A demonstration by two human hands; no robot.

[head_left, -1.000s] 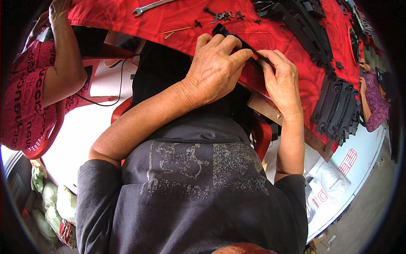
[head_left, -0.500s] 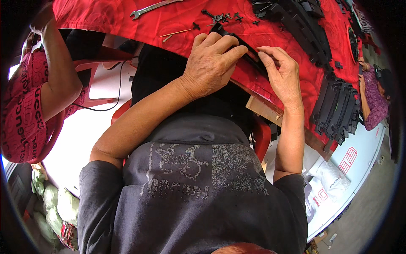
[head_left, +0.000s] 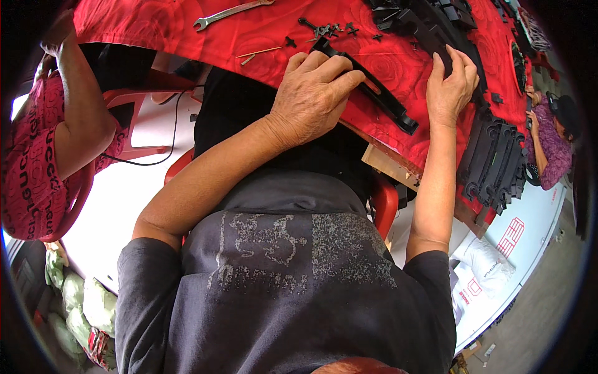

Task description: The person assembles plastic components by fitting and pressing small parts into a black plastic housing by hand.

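Note:
My left hand (head_left: 311,96) is closed on the near end of a long, narrow black plastic part (head_left: 387,101), which lies slantwise along the table's front edge. The other end of that part shows uncovered, with a raised tip. Farther right, my right hand (head_left: 453,90) has its thumb and fingers around the end of a black plastic bar (head_left: 430,38) at the heap's near side. Its palm hides part of the grip. Small black cross-shaped pieces (head_left: 327,29) lie on the red cloth beyond my left hand.
A wrench (head_left: 230,14) and thin wooden sticks (head_left: 258,53) rest on the red tablecloth (head_left: 149,25). Stacked black parts (head_left: 495,159) stand at the right edge. One person's arm (head_left: 87,118) is at the left, and another person (head_left: 551,143) is at the far right.
My right hand has left the long part and moved right and away to the heaped black bars. My left hand has kept its place on the part.

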